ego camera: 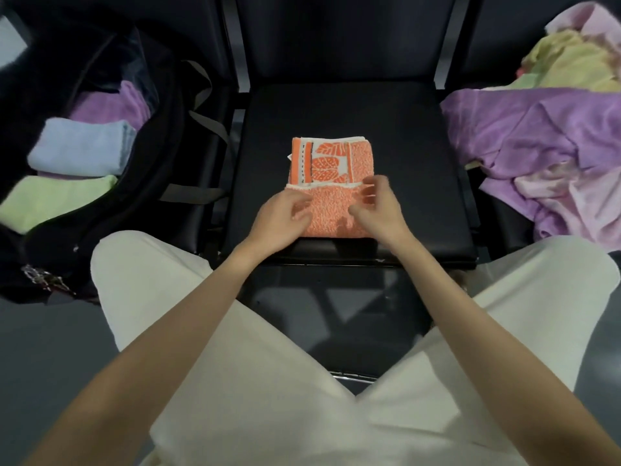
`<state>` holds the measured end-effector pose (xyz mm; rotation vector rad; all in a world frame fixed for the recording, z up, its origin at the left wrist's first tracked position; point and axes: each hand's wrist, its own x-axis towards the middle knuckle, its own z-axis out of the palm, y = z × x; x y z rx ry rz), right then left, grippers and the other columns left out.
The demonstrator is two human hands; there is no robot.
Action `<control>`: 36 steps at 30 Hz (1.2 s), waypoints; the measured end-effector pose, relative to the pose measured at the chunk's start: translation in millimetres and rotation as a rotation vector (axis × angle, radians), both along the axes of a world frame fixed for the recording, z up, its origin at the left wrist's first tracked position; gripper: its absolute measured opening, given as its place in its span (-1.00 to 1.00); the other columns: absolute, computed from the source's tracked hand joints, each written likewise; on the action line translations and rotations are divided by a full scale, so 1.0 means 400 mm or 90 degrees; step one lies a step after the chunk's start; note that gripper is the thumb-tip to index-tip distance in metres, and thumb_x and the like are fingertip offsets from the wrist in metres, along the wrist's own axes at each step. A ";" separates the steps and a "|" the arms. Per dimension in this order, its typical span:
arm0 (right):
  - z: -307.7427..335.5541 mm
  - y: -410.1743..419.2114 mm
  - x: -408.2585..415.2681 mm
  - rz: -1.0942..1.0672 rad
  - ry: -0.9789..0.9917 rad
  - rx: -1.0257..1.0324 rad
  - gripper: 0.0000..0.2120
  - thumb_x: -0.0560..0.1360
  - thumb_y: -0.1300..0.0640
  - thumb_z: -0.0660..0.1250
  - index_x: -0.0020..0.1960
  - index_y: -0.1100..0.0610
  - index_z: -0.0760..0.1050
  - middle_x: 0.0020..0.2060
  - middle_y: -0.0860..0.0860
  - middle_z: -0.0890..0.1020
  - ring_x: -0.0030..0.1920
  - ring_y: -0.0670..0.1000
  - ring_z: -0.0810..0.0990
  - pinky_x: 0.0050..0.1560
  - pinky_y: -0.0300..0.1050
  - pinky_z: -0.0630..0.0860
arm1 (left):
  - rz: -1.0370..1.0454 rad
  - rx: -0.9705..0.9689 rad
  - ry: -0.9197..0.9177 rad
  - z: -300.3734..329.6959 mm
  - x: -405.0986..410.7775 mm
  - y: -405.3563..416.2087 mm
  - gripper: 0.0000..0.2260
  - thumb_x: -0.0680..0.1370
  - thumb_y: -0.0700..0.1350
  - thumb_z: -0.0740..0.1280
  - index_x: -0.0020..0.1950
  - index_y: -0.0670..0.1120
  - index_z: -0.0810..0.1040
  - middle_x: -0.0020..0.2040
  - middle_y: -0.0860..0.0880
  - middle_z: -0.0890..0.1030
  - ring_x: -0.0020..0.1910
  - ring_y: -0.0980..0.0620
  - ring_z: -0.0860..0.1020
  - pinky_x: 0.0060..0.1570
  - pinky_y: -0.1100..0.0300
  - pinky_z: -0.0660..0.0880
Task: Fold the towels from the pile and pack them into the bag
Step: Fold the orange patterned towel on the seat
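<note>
Your orange towel (331,186) lies folded on the black seat (420,169) in front of you, near the middle of it and reaching down to the seat's near edge. Its far half shows a white-and-orange leaf border; the near half is a plain orange flap folded up over it, with its white hem running across the middle of the towel.

Your left hand (279,218) rests on the near left corner of the towel, fingers curled loosely over the flap's left edge; whether they pinch the cloth or only press on it cannot be told. Your right hand (378,205) sits on the right side of the flap, fingers bent with the tips at the white hem, and again it is not clear whether it grips the cloth or just touches it.

To your left, beside the seat, the black bag (148,196) stands open. Inside it you can see a folded blue towel (82,149), a folded green towel (50,200) nearer you and touching the blue one, and a purple towel (114,105) behind them.

To your right, on the next seat, lies the pile (544,136): a crumpled purple cloth on top near the seat's left edge, pale pink below it, and yellow and pink pieces further back.

Your legs in cream trousers (255,381) fill the lower part of the view.
</note>
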<state>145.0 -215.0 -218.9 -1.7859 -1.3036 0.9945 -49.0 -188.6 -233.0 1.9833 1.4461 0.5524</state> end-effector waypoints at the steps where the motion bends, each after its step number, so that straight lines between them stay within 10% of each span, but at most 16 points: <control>1: -0.013 -0.005 0.017 0.129 -0.116 0.021 -0.46 0.43 0.22 0.37 0.37 0.14 0.29 0.23 0.05 0.46 0.21 0.02 0.47 0.16 -0.09 0.45 | -0.076 0.066 0.079 -0.014 -0.013 -0.002 -0.67 0.52 -0.15 0.35 0.28 -0.11 0.56 0.25 -0.04 0.58 0.23 0.02 0.52 0.29 0.07 0.41; 4: -0.042 -0.015 0.056 0.396 -0.370 0.004 -0.42 0.44 0.17 0.35 0.43 0.06 0.29 0.40 0.03 0.36 0.41 0.05 0.31 0.38 0.09 0.27 | -0.197 0.108 0.212 -0.039 -0.034 -0.004 -0.61 0.51 -0.16 0.35 0.34 -0.13 0.51 0.34 -0.07 0.52 0.35 -0.03 0.45 0.39 0.02 0.30; 11: -0.060 -0.021 0.070 0.357 -0.544 0.007 -0.36 0.40 0.11 0.37 0.44 0.12 0.27 0.44 0.02 0.33 0.44 0.04 0.24 0.36 0.03 0.19 | -0.205 0.140 0.284 -0.040 -0.045 0.017 -0.56 0.45 -0.22 0.41 0.34 -0.19 0.52 0.36 -0.11 0.51 0.37 -0.07 0.43 0.42 0.10 0.20; 18: -0.038 -0.021 0.031 0.344 -0.644 0.081 -0.86 0.36 0.14 0.35 -0.15 0.19 0.48 -0.15 0.10 0.59 -0.04 0.15 0.50 0.06 -0.05 0.33 | -0.150 0.056 0.228 -0.003 -0.052 0.005 -0.79 0.41 -0.05 0.37 -0.07 -0.13 0.67 -0.19 -0.04 0.64 -0.17 0.01 0.57 -0.14 0.08 0.49; 21: -0.005 -0.040 0.045 0.337 -0.522 0.021 -0.78 0.36 0.04 0.35 -0.33 0.15 0.41 -0.40 -0.02 0.47 -0.29 0.06 0.46 -0.12 -0.08 0.42 | -0.180 -0.048 0.173 0.042 -0.068 -0.016 -0.85 0.40 -0.06 0.40 -0.31 -0.12 0.58 -0.45 0.00 0.48 -0.45 0.11 0.38 -0.37 0.19 0.30; 25: 0.044 -0.065 0.083 0.247 -0.239 -0.070 -0.73 0.33 0.03 0.42 -0.36 0.21 0.45 -0.48 -0.03 0.39 -0.44 -0.03 0.38 -0.37 -0.10 0.33 | -0.152 -0.154 0.044 0.084 -0.102 -0.042 -0.90 0.40 -0.09 0.40 -0.24 -0.12 0.61 -0.34 -0.11 0.55 -0.36 0.09 0.44 -0.31 0.09 0.40; 30: 0.049 -0.064 0.087 0.079 0.052 -0.068 -0.77 0.46 0.11 0.33 -0.17 0.30 0.49 -0.27 0.06 0.48 -0.24 -0.03 0.47 -0.26 -0.09 0.36 | -0.046 -0.135 -0.096 0.103 -0.083 -0.030 -0.99 0.51 -0.19 0.41 -0.11 -0.11 0.62 -0.28 0.08 0.60 -0.32 0.26 0.53 -0.23 0.36 0.45; 36: -0.004 -0.044 0.052 -0.022 0.100 -0.086 -0.71 0.50 0.04 0.34 0.04 0.27 0.54 -0.17 -0.02 0.56 -0.15 -0.08 0.52 -0.23 -0.19 0.40 | 0.185 -0.241 -0.146 0.038 -0.070 0.003 -0.65 0.50 -0.07 0.42 0.25 -0.10 0.48 0.02 -0.06 0.60 0.02 0.00 0.60 0.09 0.06 0.56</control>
